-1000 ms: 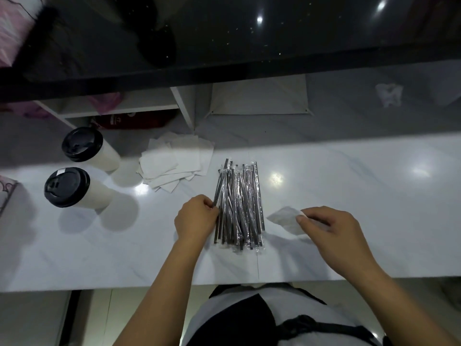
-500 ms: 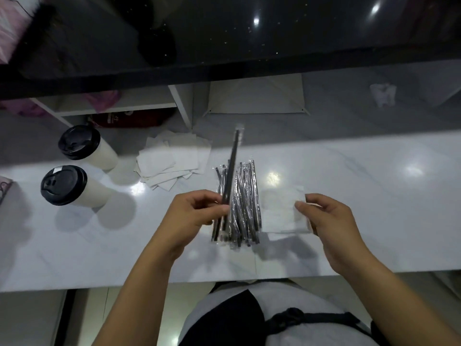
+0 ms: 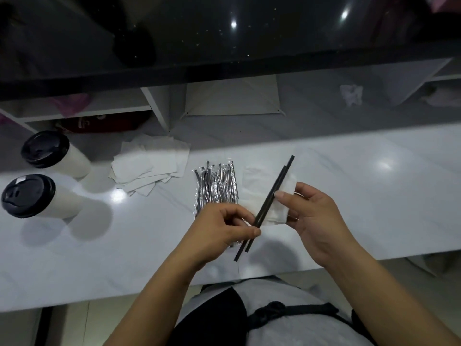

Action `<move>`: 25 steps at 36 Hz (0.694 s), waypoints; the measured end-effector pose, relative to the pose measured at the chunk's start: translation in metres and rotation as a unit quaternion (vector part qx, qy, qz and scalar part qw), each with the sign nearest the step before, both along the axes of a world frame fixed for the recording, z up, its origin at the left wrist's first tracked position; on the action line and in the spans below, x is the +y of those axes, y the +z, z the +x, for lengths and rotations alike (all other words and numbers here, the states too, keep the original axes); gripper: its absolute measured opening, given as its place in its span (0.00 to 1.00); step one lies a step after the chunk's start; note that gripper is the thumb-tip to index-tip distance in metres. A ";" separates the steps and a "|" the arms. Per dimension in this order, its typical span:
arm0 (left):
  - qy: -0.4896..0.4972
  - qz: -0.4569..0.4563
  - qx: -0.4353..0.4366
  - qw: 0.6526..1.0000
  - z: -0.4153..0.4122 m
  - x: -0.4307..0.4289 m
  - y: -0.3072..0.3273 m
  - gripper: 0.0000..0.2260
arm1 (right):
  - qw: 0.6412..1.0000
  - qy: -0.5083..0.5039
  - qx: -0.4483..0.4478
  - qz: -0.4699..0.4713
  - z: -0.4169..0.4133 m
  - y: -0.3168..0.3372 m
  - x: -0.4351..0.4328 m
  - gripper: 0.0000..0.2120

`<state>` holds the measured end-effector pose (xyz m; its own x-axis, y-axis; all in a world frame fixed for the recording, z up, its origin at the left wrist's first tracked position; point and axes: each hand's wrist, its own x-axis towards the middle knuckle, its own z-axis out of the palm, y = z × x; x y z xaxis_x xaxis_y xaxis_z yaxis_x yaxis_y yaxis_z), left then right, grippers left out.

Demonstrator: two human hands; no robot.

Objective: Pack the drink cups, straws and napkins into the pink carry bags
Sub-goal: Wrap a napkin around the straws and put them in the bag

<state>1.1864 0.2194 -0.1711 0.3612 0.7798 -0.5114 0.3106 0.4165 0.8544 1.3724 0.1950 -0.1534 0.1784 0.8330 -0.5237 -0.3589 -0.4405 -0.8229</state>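
Head view, looking down over my own arms at a pale marble surface point(image 3: 374, 196). I have the left hand point(image 3: 219, 226) raised just above it, fingers point(image 3: 254, 231) curled and pinching two black straws point(image 3: 268, 203) near their lower ends; the straws run up and to the right, side by side, tips slightly staggered. My right hand point(image 3: 316, 221) holds a white napkin point(image 3: 257, 186) from its right edge, fingers behind it, and the thumb point(image 3: 280, 194) lies on the straws where they cross the napkin, pressing them to the paper. Both hands are gripping, neither is free. Just left of the napkin, partly under my left hand, a bundle point(image 3: 215, 186) of straws in clear wrappers lies flat on the surface, pointing away from me. Further left, a loose napkin pile point(image 3: 149, 168) sits fanned out at the back edge. At far left stand two white cups with black lids: near cup point(image 3: 42, 196) and far cup point(image 3: 57, 153), close together but apart. Behind the surface, lower down, I see a white shelf unit point(image 3: 154, 106) with something pink point(image 3: 72, 102) in it; I cannot tell whether that is a carry bag. A crumpled white scrap point(image 3: 351, 94) lies on the floor beyond. A dark glossy ledge point(image 3: 224, 46) fills the top of the view.
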 end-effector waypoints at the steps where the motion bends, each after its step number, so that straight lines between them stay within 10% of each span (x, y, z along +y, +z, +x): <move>1: 0.002 0.001 -0.002 1.000 0.001 0.000 0.000 0.07 | 1.000 -0.006 -0.004 -0.004 0.001 -0.001 0.000 0.09; 25: 0.028 0.043 -0.006 0.999 0.025 -0.002 0.003 0.05 | 0.999 -0.048 0.009 -0.023 0.005 -0.001 -0.007 0.09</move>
